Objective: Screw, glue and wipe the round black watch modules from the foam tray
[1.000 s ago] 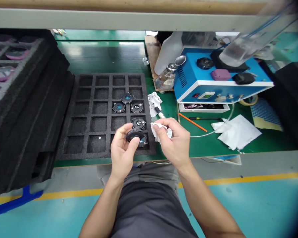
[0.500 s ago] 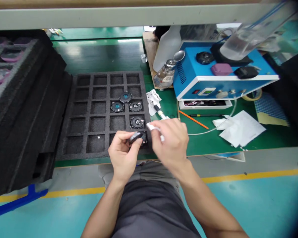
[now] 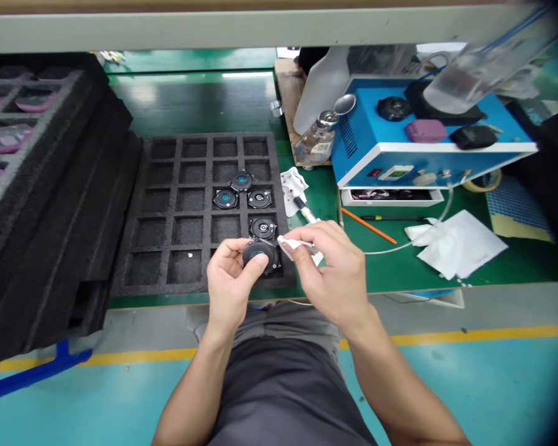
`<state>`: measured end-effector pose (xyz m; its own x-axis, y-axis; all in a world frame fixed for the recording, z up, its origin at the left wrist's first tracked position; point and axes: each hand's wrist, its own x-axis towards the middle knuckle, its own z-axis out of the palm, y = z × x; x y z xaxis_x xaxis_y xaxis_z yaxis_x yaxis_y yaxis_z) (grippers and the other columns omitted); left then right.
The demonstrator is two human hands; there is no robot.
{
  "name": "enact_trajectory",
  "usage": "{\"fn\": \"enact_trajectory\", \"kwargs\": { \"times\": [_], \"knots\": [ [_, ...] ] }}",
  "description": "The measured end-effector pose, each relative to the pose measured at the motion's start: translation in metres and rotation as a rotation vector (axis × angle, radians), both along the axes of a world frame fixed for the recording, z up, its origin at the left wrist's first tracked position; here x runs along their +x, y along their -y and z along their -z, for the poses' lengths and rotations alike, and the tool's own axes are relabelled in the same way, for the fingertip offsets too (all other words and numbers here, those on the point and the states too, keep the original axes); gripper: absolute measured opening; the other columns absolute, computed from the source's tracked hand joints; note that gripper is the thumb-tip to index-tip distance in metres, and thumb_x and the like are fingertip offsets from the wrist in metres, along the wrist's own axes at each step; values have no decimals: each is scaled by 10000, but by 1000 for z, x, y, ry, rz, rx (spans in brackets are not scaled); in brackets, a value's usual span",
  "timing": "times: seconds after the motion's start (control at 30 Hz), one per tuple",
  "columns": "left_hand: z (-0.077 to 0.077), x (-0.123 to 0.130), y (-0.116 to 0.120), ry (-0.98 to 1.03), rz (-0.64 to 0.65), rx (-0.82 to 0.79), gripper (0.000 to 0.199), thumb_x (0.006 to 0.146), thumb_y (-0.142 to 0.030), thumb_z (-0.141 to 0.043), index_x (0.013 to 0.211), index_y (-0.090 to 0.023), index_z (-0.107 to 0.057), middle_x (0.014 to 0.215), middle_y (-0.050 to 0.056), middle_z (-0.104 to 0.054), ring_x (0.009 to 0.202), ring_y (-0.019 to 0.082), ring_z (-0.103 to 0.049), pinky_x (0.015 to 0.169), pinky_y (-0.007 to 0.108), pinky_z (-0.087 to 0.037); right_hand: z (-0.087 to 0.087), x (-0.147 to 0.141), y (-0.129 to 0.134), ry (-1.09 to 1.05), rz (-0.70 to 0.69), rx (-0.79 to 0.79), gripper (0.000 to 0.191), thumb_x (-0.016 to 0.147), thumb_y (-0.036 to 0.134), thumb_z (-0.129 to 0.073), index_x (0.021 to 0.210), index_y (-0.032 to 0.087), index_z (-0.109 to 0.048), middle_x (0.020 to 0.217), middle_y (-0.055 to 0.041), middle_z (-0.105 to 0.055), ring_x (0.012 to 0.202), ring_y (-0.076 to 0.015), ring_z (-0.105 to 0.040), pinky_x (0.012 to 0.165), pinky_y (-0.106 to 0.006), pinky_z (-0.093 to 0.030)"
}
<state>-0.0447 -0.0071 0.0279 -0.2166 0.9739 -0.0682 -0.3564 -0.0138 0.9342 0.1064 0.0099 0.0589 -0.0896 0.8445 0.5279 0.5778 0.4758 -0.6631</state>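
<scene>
My left hand [image 3: 232,279] pinches a round black watch case [image 3: 255,251] between thumb and fingers, its dark back turned upward. This case is above the front right corner of a black foam tray [image 3: 160,214]. Just right of it, my right hand [image 3: 332,266] grips a folded white wipe [image 3: 291,243] in its fingertips, close to the case's edge. Several similar watch cases lie in the tray's right columns, among them one with a pale ring [image 3: 263,228] and one with a blue-green centre [image 3: 225,198].
Stacked foam trays [image 3: 74,204] rise on the left. A blue machine [image 3: 376,164] stands at the back right, beside a glass bottle [image 3: 317,145]. White wipes [image 3: 465,238], an orange stick [image 3: 369,226] and a white-barrelled tool [image 3: 307,212] lie on the green bench.
The watch case in my left hand has turned from nearly edge-on to facing up. My right hand's blur has gone, and the wipe now shows plainly beside the case. The view has shifted slightly.
</scene>
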Motion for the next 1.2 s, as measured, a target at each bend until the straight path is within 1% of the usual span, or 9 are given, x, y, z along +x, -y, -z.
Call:
{"fn": "enact_trajectory", "kwargs": {
  "times": [0.1, 0.17, 0.3, 0.43, 0.7, 0.83, 1.0, 1.1, 1.2],
  "knots": [
    [0, 2, 0, -29, 6, 34, 281, 732, -234, -890, 928, -189, -694, 862, 13, -728, 801, 128, -699, 755, 230, -573, -4, -9, 0, 79, -50, 38, 140, 965, 143, -568, 943, 224, -680, 897, -34, -745, 850, -198, -629, 763, -371, -478],
    [0, 2, 0, -7, -27, 40, 291, 716, -218, -902, 910, -189, -687, 838, 0, -721, 790, 116, -697, 758, 220, -573, -3, -14, 3, 182, -25, 58, 151, 967, 141, -553, 939, 213, -683, 894, -49, -744, 851, -212, -617, 756, -386, -449],
    [-3, -3, -3, 182, -60, -76, 342, 700, -257, -911, 923, -192, -661, 862, 0, -721, 754, 113, -692, 730, 246, -597, 7, -13, 14, 371, 61, 17, 143, 969, 153, -562, 930, 219, -683, 839, -49, -724, 828, -228, -576, 720, -395, -384],
    [-6, -11, -5, 293, 3, -166, 340, 715, -269, -885, 938, -192, -640, 904, 13, -734, 787, 132, -717, 757, 285, -626, 13, -5, 18, 248, 11, -63, 135, 960, 149, -583, 932, 232, -685, 856, -31, -737, 832, -219, -598, 739, -389, -426],
    [-8, -11, -6, 353, -12, -208, 311, 698, -233, -878, 905, -180, -653, 884, 12, -739, 770, 126, -713, 743, 270, -627, 0, -14, 16, 49, -17, -56, 103, 949, 160, -625, 933, 246, -679, 849, -3, -744, 798, -187, -626, 736, -360, -489],
    [-9, -10, -7, 369, -14, -196, 338, 657, -214, -904, 885, -176, -657, 854, 3, -741, 755, 114, -703, 713, 238, -614, 0, -26, 0, 7, -59, -26, 127, 949, 143, -594, 894, 230, -669, 859, -13, -746, 806, -188, -627, 752, -358, -497],
    [-6, -9, -8, 338, -5, -181, 346, 643, -227, -913, 869, -174, -657, 846, 4, -734, 735, 118, -701, 719, 259, -617, 1, -32, -22, 30, -45, -14, 150, 929, 136, -572, 854, 224, -667, 867, -27, -747, 823, -204, -624, 789, -372, -483],
    [-6, -7, -9, 352, -65, -177, 388, 607, -209, -931, 871, -175, -649, 830, -3, -737, 719, 113, -701, 691, 242, -607, 1, -30, -10, 18, -69, -95, 132, 923, 137, -588, 860, 217, -671, 848, -19, -737, 799, -190, -626, 750, -345, -478],
    [-9, -6, -9, 381, -99, -197, 407, 593, -210, -939, 867, -163, -641, 801, 1, -745, 692, 111, -705, 657, 219, -591, 5, -24, 13, 73, -195, -229, 119, 910, 130, -621, 852, 215, -680, 796, 4, -719, 747, -165, -611, 698, -314, -463]
  ]
}}
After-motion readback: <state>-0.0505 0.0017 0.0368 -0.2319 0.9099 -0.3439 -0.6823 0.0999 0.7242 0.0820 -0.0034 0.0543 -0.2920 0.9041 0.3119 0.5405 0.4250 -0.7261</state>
